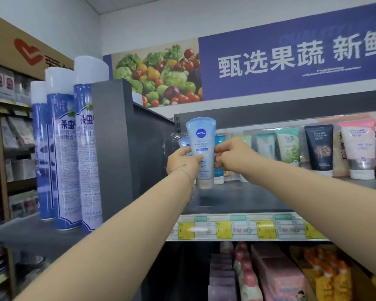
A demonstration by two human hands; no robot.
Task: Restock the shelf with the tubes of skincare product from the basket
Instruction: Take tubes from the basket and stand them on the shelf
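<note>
1. The shelf [237, 198] carries a back row of standing tubes [289, 146]; its front left is likely the slot being filled.
2. The Nivea tube [201, 148] hangs over that spot, long axis vertical, cap down, label outward for shoppers.
3. The left grip [183, 161] clamps its middle. The right grip [232, 155] curls at its edge; whether it holds, I cannot tell.

A light blue tube [201, 140] with a round dark blue logo is upright in the air, cap down and crimped end up, just above the left part of the dark grey shelf [237, 198]. The left hand [183, 162] and right hand [232, 156] pinch its sides. Behind it a row of tubes [288, 144] stands cap-down: blue, green, navy, pink.
</note>
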